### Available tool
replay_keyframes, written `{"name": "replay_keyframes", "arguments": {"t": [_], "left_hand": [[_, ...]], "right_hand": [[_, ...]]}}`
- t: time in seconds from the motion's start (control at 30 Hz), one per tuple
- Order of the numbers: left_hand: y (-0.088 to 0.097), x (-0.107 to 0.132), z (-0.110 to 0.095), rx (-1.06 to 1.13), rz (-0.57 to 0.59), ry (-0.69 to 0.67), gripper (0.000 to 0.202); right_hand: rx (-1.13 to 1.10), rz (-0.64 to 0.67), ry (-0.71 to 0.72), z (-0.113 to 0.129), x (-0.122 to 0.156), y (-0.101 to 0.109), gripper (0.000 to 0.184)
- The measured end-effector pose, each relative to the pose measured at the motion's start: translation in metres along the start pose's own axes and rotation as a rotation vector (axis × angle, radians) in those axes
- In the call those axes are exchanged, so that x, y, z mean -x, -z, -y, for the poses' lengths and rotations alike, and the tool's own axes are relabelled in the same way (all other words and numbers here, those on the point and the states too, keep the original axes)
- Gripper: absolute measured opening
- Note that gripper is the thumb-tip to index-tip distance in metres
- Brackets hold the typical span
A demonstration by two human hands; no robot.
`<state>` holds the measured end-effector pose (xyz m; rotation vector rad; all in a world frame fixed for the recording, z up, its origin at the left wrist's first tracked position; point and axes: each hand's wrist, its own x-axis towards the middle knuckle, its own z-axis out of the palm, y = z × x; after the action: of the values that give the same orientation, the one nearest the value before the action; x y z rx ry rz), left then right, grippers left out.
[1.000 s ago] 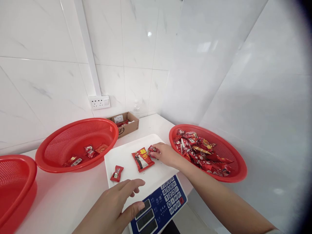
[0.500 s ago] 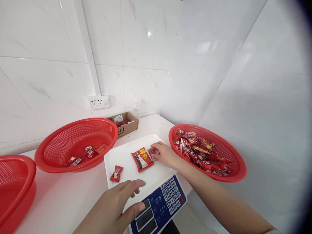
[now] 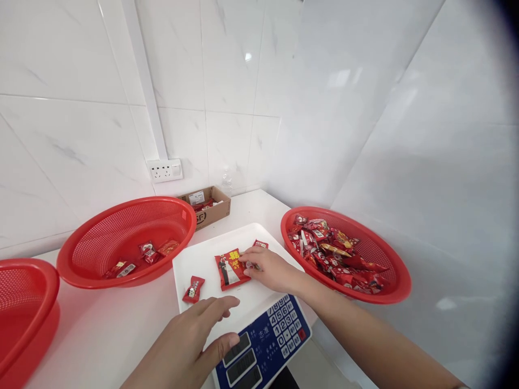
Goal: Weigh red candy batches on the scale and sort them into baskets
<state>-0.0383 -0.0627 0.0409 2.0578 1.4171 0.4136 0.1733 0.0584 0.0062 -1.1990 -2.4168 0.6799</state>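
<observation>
A white scale platter [image 3: 203, 256] tops a blue digital scale [image 3: 265, 343] with a keypad. On it lie a large red snack packet [image 3: 227, 269], a small red candy [image 3: 193, 289] at the left and another small red candy [image 3: 260, 244] toward the back. My right hand [image 3: 265, 266] rests on the platter with its fingertips pinching the right edge of the large packet. My left hand [image 3: 194, 340] lies at the scale's front edge, fingers spread, thumb by the display, holding nothing.
A red mesh basket [image 3: 377, 292] full of red sweets sits at the right. A second red basket [image 3: 81, 270] at the left holds several sweets, and a third red basket [image 3: 24, 319] shows at the far left. A small cardboard box [image 3: 208, 213] stands by the tiled wall.
My right hand let go of a small candy near the platter's back edge and slid left onto the large packet, nudging it slightly left. My left hand stayed put.
</observation>
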Motion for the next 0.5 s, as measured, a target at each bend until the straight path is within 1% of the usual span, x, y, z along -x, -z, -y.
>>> {"name": "replay_keyframes", "arguments": {"t": [0.1, 0.2, 0.27, 0.37, 0.5], "left_hand": [[-0.002, -0.003, 0.006, -0.075, -0.068, -0.02, 0.038], [-0.007, -0.009, 0.016, -0.177, -0.152, -0.009, 0.041], [-0.01, -0.015, 0.023, -0.25, -0.172, -0.002, 0.044], [-0.014, -0.021, 0.029, -0.332, -0.136, -0.019, 0.047], [-0.014, -0.026, 0.029, -0.361, -0.069, -0.002, 0.048]], "right_hand": [[0.065, -0.024, -0.009, -0.005, -0.001, 0.003, 0.034], [0.174, -0.099, -0.093, -0.021, -0.001, 0.011, 0.036], [0.215, -0.106, -0.131, -0.031, -0.001, 0.015, 0.038], [0.249, -0.052, -0.147, -0.038, 0.001, 0.016, 0.039], [0.264, 0.001, -0.15, -0.026, 0.006, 0.01, 0.041]]}}
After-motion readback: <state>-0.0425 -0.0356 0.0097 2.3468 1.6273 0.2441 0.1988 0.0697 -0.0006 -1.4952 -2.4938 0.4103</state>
